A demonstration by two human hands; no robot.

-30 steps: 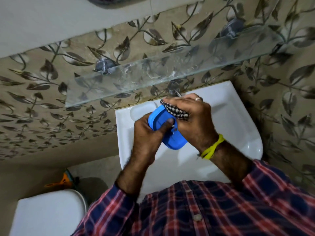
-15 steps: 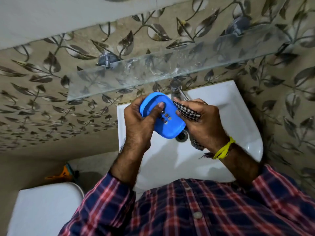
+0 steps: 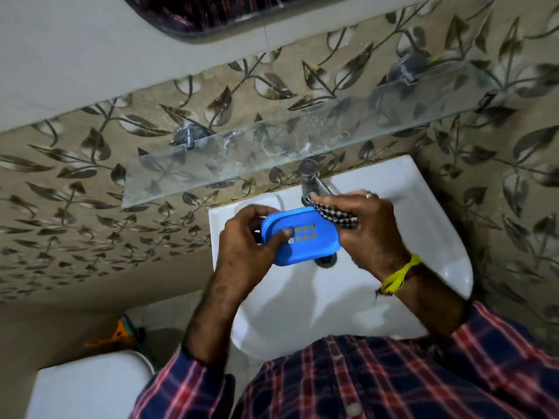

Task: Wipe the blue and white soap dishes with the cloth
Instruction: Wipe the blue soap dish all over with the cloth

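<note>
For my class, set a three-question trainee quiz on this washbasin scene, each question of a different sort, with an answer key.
1. True or false: the blue soap dish rests flat on the glass shelf.
2. Multiple choice: the checked cloth is gripped by A) the left hand, B) the right hand, C) neither.
3. Fill in: the dish is held above the white ____.

Key
1. False: the left hand holds it up, over the sink.
2. B; the cloth sits at the dish's far right edge.
3. Sink.
</note>
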